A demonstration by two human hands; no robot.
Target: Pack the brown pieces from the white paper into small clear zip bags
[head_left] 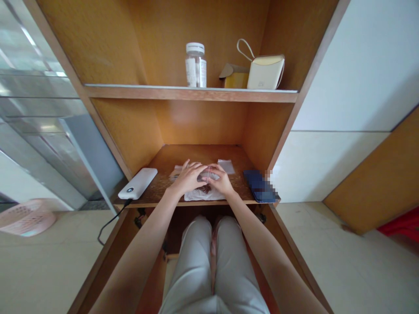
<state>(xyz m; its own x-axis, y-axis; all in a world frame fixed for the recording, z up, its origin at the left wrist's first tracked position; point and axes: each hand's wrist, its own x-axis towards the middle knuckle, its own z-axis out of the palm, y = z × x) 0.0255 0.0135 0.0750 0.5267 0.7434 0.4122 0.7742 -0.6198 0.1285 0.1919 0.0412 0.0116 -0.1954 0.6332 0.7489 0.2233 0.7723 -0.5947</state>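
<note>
My left hand (pixel 190 178) and my right hand (pixel 222 179) meet over the desk-height shelf, fingers bent and closed around a small clear plastic bag (pixel 208 173). A thin reddish line runs across the bag, like a zip seal. Right below it, a white crumpled sheet or bag (pixel 201 195) lies near the shelf's front edge, with dark reddish-brown pieces (pixel 205 188) on or in it; I cannot make out their kind. Another flat clear bag (pixel 226 166) rests just beyond my right hand. Partly hidden behind my left hand is a pale packet (pixel 176 171).
A white power bank (pixel 139 183) with a black cable lies at the left, a dark blue phone-like object (pixel 260 186) at the right. The upper shelf (pixel 147 92) bears a clear jar (pixel 196 65), a yellow box (pixel 236 79) and a cream case (pixel 266 73). A pink basket (pixel 28 218) stands on the floor.
</note>
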